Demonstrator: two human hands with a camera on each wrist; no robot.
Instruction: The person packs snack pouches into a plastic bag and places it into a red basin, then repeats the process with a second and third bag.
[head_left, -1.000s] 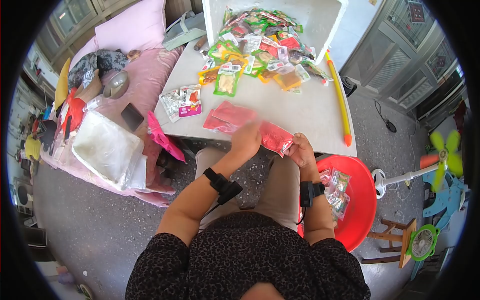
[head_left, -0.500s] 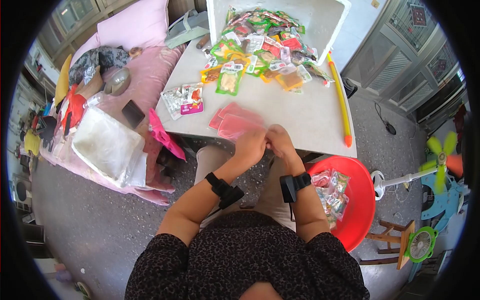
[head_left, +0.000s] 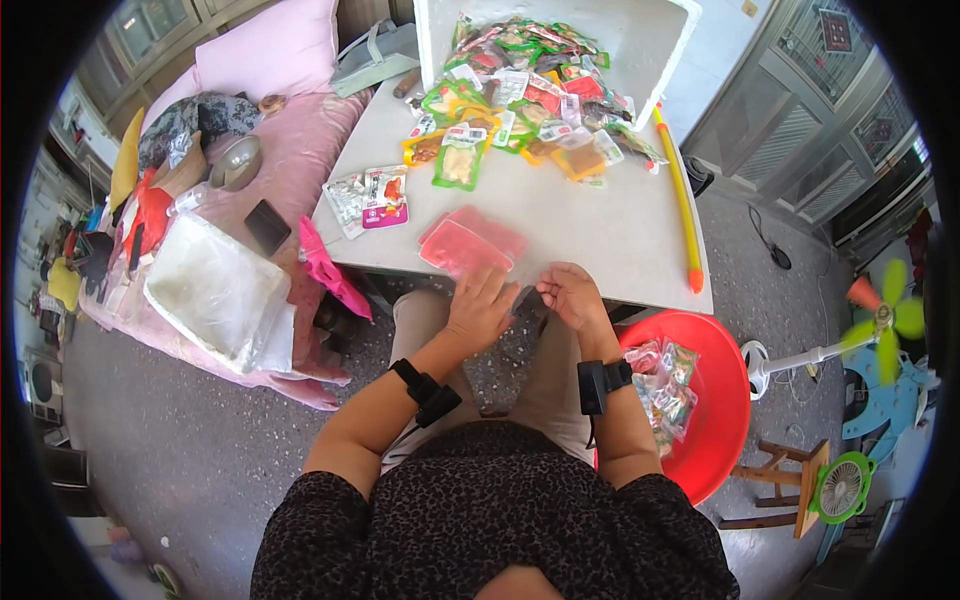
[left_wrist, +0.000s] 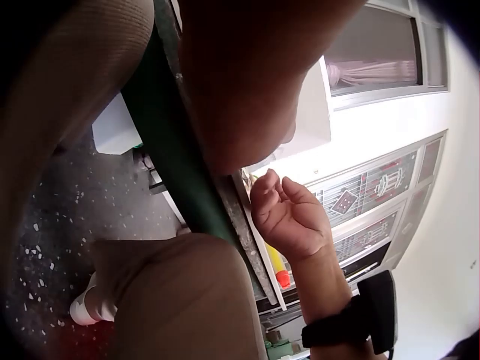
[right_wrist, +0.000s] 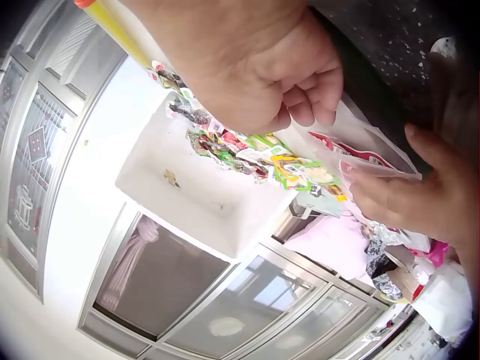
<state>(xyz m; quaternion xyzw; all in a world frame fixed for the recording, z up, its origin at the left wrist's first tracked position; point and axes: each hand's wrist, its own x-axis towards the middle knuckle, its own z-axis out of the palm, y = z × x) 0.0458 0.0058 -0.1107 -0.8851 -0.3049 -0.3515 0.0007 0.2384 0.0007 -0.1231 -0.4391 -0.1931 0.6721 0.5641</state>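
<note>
A small stack of flat pink-red plastic packets (head_left: pixel 468 243) lies near the table's front edge in the head view. My left hand (head_left: pixel 484 308) reaches over their near edge, fingers extended and touching the packets. To its right, my right hand (head_left: pixel 572 294) hovers at the table edge with loosely curled fingers and nothing visible in it. The left wrist view shows that right hand (left_wrist: pixel 291 217) palm side on, its fingers bent. In the right wrist view, the left hand (right_wrist: pixel 424 187) spreads thumb and fingers around a clear-edged packet with red print (right_wrist: pixel 358 150).
A white foam box (head_left: pixel 655 60) on its side spills many colourful snack packets onto the table (head_left: pixel 620 235). Two pouches (head_left: pixel 368 200) lie at left, a yellow tube (head_left: pixel 680 200) at right. A red basin (head_left: pixel 725 400) with bagged packets stands on the floor beside a fan (head_left: pixel 884 320).
A red packet stretched between both hands has come to the stack at left. The hands met at the table edge, then parted; the left fingers straightened over the packets.
</note>
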